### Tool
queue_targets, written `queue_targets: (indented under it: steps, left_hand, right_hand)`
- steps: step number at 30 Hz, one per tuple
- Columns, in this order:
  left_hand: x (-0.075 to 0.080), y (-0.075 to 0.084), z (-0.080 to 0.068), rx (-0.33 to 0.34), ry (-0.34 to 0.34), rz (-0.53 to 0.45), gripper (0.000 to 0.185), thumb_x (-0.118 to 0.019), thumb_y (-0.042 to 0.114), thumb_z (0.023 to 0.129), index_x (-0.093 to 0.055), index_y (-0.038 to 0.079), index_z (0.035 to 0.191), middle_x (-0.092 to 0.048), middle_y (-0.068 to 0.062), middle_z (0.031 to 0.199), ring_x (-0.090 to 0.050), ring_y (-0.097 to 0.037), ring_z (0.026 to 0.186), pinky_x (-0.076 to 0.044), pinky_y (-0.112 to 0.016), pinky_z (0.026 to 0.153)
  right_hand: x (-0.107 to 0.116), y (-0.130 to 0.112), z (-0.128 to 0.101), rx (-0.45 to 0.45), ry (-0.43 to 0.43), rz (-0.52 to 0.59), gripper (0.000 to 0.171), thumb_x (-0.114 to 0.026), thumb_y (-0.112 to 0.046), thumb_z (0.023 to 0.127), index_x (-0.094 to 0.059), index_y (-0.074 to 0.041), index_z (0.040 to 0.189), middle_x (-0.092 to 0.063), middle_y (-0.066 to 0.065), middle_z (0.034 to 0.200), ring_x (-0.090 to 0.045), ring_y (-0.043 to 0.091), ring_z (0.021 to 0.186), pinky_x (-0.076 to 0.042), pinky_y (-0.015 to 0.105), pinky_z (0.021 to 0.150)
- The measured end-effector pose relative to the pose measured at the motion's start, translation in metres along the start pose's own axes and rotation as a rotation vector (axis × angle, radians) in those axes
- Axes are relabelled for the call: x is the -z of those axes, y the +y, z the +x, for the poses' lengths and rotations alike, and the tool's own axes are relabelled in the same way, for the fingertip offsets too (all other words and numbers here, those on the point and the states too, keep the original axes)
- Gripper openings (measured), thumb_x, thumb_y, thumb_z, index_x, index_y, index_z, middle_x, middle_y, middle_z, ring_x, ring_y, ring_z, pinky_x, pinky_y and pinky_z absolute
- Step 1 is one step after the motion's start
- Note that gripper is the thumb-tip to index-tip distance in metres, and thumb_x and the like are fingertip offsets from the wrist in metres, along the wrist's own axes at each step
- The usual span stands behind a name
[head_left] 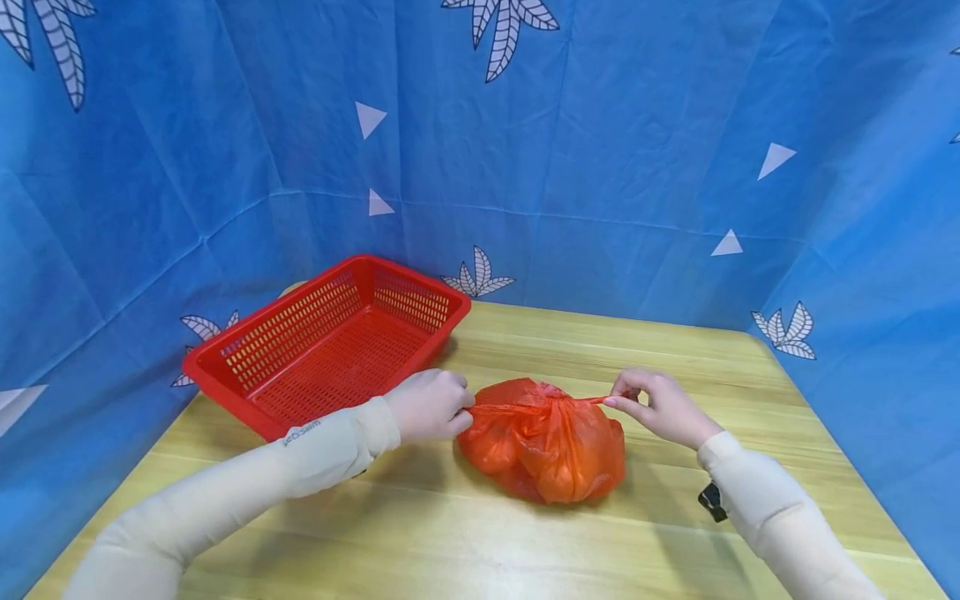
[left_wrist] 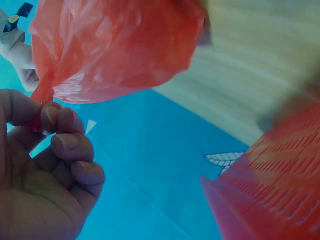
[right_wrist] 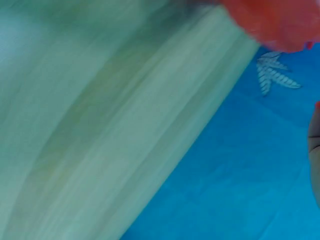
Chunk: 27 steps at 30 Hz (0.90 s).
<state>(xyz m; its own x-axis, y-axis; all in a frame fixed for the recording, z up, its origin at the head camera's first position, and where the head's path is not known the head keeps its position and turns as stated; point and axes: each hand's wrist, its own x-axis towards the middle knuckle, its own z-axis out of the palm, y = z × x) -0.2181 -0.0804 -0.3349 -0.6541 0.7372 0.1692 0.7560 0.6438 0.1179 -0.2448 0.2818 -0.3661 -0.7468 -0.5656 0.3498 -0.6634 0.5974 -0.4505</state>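
Observation:
A red plastic bag [head_left: 573, 454], bulging with rounded contents, sits on the wooden table; its neck is gathered at the top. What fills it cannot be told through the film. My left hand [head_left: 431, 406] grips one twisted end of the bag on its left side, and the left wrist view shows that end between thumb and curled fingers [left_wrist: 70, 142]. On the other side my right hand [head_left: 663, 408] pinches the opposite end between thumb and fingertips. Both ends are stretched out sideways from the gathered neck. Only an edge of the right hand [right_wrist: 314, 150] appears in the right wrist view.
A red plastic basket [head_left: 420, 358] with slotted walls stands at the left, close behind the left forearm. The wooden table [head_left: 480, 550] runs back to a blue patterned cloth [head_left: 600, 150] that hangs around its back and sides.

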Motion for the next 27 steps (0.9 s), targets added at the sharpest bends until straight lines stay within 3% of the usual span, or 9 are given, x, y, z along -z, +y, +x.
queue_targets:
  steps: [9,20,27]
  left_hand:
    - [-0.007,-0.007,-0.011,-0.003,-0.066,0.003,0.029,-0.063,0.008,0.087,-0.058,0.014,0.06,-0.041,0.006,0.061,-0.036,-0.008,0.056,-0.03,-0.021,0.053]
    - [-0.005,-0.007,-0.015,0.094,-0.23,-0.081,0.03,-0.065,0.009,0.091,-0.064,0.013,0.062,-0.045,0.008,0.058,-0.039,-0.007,0.056,-0.033,-0.019,0.052]
    - [-0.006,-0.009,-0.019,0.089,-0.218,-0.109,0.032,-0.061,0.006,0.089,-0.058,0.015,0.058,-0.04,0.011,0.054,-0.035,-0.006,0.053,-0.029,-0.018,0.05]
  right_hand:
    - [-0.002,0.024,-0.015,0.011,-0.048,-0.046,0.022,-0.077,-0.005,0.091,-0.062,-0.017,0.079,-0.051,-0.019,0.074,-0.043,-0.004,0.067,-0.038,0.022,0.059]
    - [-0.008,0.036,-0.017,0.015,-0.048,-0.029,0.025,-0.077,-0.003,0.09,-0.06,-0.017,0.076,-0.047,-0.019,0.071,-0.041,-0.005,0.065,-0.037,0.022,0.059]
    - [-0.008,0.037,-0.017,0.013,-0.044,-0.039,0.025,-0.077,-0.004,0.09,-0.06,-0.018,0.077,-0.047,-0.02,0.071,-0.039,-0.004,0.064,-0.036,0.022,0.058]
